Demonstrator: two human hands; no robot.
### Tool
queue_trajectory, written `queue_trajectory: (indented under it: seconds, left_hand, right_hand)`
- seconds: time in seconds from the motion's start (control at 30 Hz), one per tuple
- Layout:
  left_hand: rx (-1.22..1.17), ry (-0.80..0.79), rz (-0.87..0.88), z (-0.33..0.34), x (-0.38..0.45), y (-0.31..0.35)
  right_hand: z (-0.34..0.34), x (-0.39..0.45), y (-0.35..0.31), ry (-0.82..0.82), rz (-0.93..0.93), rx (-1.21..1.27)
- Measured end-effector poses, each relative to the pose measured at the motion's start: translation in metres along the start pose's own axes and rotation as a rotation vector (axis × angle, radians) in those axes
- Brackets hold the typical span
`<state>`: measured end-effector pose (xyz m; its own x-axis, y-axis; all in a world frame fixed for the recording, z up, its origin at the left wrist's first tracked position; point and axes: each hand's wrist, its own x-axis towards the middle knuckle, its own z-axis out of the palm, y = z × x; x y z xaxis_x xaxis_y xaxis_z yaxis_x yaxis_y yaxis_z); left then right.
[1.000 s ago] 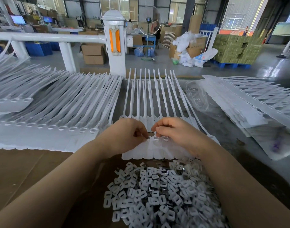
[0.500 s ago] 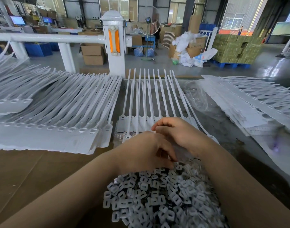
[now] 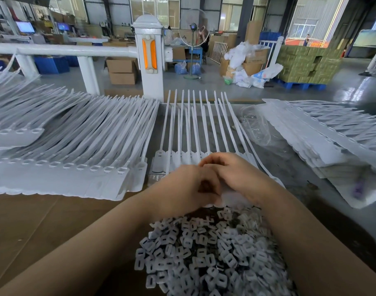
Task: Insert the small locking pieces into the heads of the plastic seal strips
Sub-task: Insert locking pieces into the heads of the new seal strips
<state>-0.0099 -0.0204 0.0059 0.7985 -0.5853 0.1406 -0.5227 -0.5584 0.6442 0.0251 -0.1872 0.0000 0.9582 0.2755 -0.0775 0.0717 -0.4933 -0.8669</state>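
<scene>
While both hands meet over the heads of the middle strips point(image 3: 189, 129), the left hand point(image 3: 182, 189) lies knuckles-up with its fingers curled under, and whether it pinches a piece cannot be told. The right hand point(image 3: 236, 174) curls its fingers down onto the strip heads just beside the left; what it grips is hidden too.

Loose pieces point(image 3: 204, 253) lie heaped at the near edge of the counter point(image 3: 33, 221), right under the wrists. The step looks like seating one piece in a head. To do it well, the right hand should pin the head flat while the left lines the piece's slot up square and presses straight down, since a tilted piece would likely jam.

Left of the work lies a big fan of strips point(image 3: 76, 146); at the right sits a stack point(image 3: 321, 135) on clear plastic. A white post point(image 3: 149, 60) stands beyond the far edge. The hands themselves hide the head being worked, and the heap crowds the forearms, so pieces may scatter.
</scene>
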Motion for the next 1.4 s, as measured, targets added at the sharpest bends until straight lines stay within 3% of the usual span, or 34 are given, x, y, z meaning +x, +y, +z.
queue_trajectory:
  seconds: [0.17, 0.3, 0.5, 0.7, 0.77, 0.87, 0.93, 1.23, 1.4]
  left_hand:
    - [-0.067, 0.374, -0.104, -0.012, 0.001, -0.015]
    - [0.019, 0.483, -0.077, -0.016, -0.003, -0.02]
    - [0.226, 0.499, 0.156, -0.017, -0.004, -0.02]
    - [0.288, 0.478, 0.236, -0.015, -0.004, -0.021]
    - [0.183, 0.454, 0.166, -0.014, -0.002, -0.022]
    - [-0.237, 0.399, -0.166, -0.017, 0.001, -0.024]
    - [-0.368, 0.374, -0.308, -0.019, 0.004, -0.027]
    - [-0.165, 0.317, -0.333, -0.017, 0.006, -0.023]
    - [-0.141, 0.374, -0.395, -0.014, 0.008, -0.027]
  right_hand:
    - [-0.001, 0.0, 0.0, 0.011, -0.049, 0.0]
    - [-0.002, -0.002, 0.0, -0.015, -0.049, 0.034]
    - [-0.001, -0.001, 0.001, -0.002, -0.045, 0.051]
    - [0.0, -0.001, 0.001, 0.005, -0.053, 0.035]
    - [0.0, -0.001, 0.001, 0.015, -0.054, 0.029]
    - [0.0, 0.0, 0.001, 0.029, -0.058, 0.048]
    - [0.0, 0.0, 0.0, 0.028, -0.056, 0.058]
    - [0.002, 0.001, 0.002, 0.007, -0.074, 0.009]
    - [0.001, 0.002, 0.002, 0.043, -0.073, 0.038]
